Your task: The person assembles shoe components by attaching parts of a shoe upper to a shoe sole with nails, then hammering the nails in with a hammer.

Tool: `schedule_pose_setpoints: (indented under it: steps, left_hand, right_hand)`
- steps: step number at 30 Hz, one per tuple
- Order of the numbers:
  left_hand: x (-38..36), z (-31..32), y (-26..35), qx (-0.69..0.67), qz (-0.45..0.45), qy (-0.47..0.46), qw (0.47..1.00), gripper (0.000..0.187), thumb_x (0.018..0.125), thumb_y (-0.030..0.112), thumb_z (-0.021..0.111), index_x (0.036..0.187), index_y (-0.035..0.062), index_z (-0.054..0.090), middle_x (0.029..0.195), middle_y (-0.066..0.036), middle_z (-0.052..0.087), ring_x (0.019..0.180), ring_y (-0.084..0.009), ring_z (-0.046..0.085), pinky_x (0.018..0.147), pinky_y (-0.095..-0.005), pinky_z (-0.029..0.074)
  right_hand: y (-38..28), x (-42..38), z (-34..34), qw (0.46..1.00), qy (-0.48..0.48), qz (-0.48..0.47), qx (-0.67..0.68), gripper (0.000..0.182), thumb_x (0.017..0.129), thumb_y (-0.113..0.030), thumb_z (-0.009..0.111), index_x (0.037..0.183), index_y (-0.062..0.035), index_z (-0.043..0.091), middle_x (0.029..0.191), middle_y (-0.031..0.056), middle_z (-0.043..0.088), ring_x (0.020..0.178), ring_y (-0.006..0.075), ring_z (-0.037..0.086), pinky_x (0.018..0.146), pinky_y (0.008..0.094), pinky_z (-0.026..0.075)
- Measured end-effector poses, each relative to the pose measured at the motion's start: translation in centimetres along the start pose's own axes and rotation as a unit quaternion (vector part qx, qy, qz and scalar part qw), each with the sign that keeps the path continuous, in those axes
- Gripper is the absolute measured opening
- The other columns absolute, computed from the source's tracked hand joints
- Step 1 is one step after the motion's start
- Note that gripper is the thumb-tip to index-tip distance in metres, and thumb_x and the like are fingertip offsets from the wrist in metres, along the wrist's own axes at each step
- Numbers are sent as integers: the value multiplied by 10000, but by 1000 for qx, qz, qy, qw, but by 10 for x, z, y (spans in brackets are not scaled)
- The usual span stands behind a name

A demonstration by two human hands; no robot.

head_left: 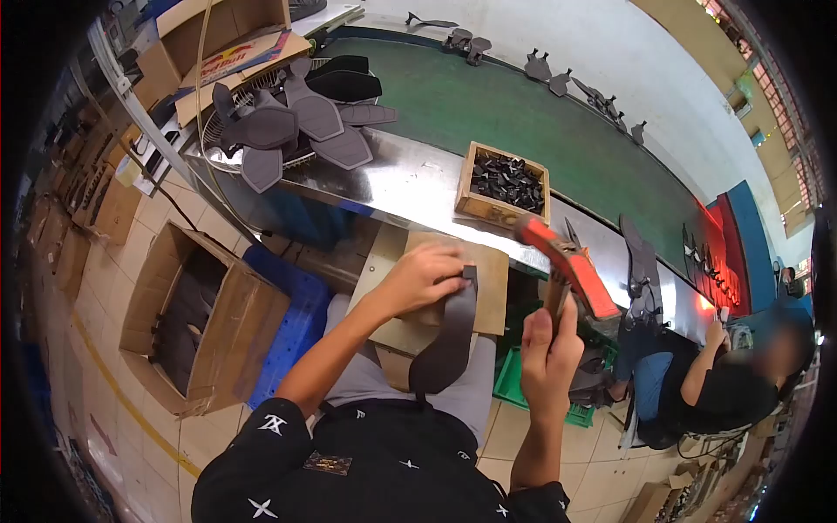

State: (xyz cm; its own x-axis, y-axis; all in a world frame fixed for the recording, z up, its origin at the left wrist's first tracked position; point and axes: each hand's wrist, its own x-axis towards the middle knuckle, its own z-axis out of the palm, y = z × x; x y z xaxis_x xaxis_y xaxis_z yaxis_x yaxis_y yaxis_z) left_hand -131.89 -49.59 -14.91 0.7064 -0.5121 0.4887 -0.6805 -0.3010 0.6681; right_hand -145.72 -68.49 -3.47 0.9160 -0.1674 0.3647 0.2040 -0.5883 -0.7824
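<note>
In my right hand [552,353] is the handle of a hammer [575,270] with a red head, raised to the right of the wooden board [491,301]. My left hand [429,277] has its fingers closed at the upper end of a dark curved strap piece [446,340], beside a small black part [470,273]. Motion blurs some of those fingertips. The strap's wide lower end hangs over the board's near edge, above my lap. Beyond the board, a wooden box [465,202] of small black parts sits on the metal bench edge.
A wire basket [207,131] heaped with dark flat pieces stands at the back left. Cardboard box [205,405] and blue crate [283,353] are on the left. Green conveyor [488,105] runs behind. A co-worker [724,383] sits at right, near pliers [572,234] and straps [641,261].
</note>
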Motion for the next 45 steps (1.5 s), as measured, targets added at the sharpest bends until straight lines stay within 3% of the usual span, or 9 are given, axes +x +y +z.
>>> schedule_pose_setpoints:
  steps: [8, 15, 24, 27, 29, 32, 37, 39, 45]
  left_hand:
    - [-61, -63, 130, -384, -158, -59, 908, 271, 969, 211, 631, 870, -41, 623, 767, -81, 499, 737, -194, 540, 698, -327, 430]
    - [-77, -85, 155, -521, -148, -165, 824, 283, 1005, 217, 582, 1062, -32, 703, 807, -73, 489, 866, -160, 546, 761, -321, 425]
    - [-79, -75, 156, -579, -69, -266, 768, 320, 1013, 244, 568, 982, -50, 691, 850, -113, 699, 766, -175, 626, 709, -320, 466]
    - [-79, -86, 149, -532, -153, -230, 801, 245, 976, 135, 596, 1091, -55, 701, 1060, -143, 725, 1039, -237, 680, 926, -329, 497]
    - [-82, -88, 147, -497, -239, -168, 817, 247, 976, 131, 579, 1060, -62, 707, 1043, -127, 728, 1022, -211, 674, 933, -324, 490]
    - [-86, -79, 146, -461, -241, -93, 849, 322, 996, 234, 583, 919, -61, 689, 920, -116, 736, 887, -123, 658, 790, -288, 484]
    - [-90, -73, 143, -443, -259, -113, 851, 327, 1001, 242, 569, 941, -54, 696, 944, -110, 729, 932, -122, 650, 830, -281, 477]
    - [-89, -70, 147, -461, -248, -100, 846, 318, 1023, 236, 506, 1075, -43, 648, 1005, -111, 706, 1010, -149, 632, 904, -300, 461]
    - [-78, -66, 152, -475, -242, -166, 830, 322, 1038, 241, 437, 1105, -35, 590, 1054, -128, 673, 1034, -213, 626, 949, -349, 451]
  right_hand:
    - [46, 12, 44, 925, -230, -107, -282, 439, 916, -104, 639, 1340, -35, 546, 1358, 186, 513, 1010, 388, 624, 758, 416, 540]
    - [-14, 17, -3, 861, -421, -202, 203, 475, 885, -231, 717, 1274, 21, 611, 1234, 218, 601, 998, 344, 622, 839, 432, 504]
    - [-37, 41, -2, 757, -536, -296, 227, 364, 802, -255, 814, 1022, -2, 673, 958, 128, 648, 837, 301, 647, 710, 357, 512]
    - [5, 69, -23, 958, -271, -30, -83, 314, 907, -282, 676, 1043, 0, 649, 966, 152, 660, 870, 328, 628, 784, 387, 484]
    - [121, 111, -36, 929, -14, -138, -344, 379, 963, -353, 596, 899, 21, 596, 942, 190, 617, 891, 377, 593, 789, 455, 480]
    - [269, 104, -48, 847, 16, -1, -531, 464, 982, -448, 526, 926, 8, 592, 992, 210, 563, 985, 406, 563, 790, 554, 459]
    - [294, 106, -64, 946, -16, -54, -319, 353, 999, -331, 552, 1098, -8, 651, 876, 131, 572, 822, 263, 569, 728, 388, 462]
    - [225, 95, -44, 964, 69, 148, 211, 437, 1062, -369, 435, 1116, -9, 677, 952, 87, 621, 837, 135, 562, 777, 350, 462]
    - [96, 17, -42, 887, -243, 110, 378, 358, 846, -280, 615, 804, 62, 713, 1330, 277, 546, 1172, 306, 550, 1055, 439, 393]
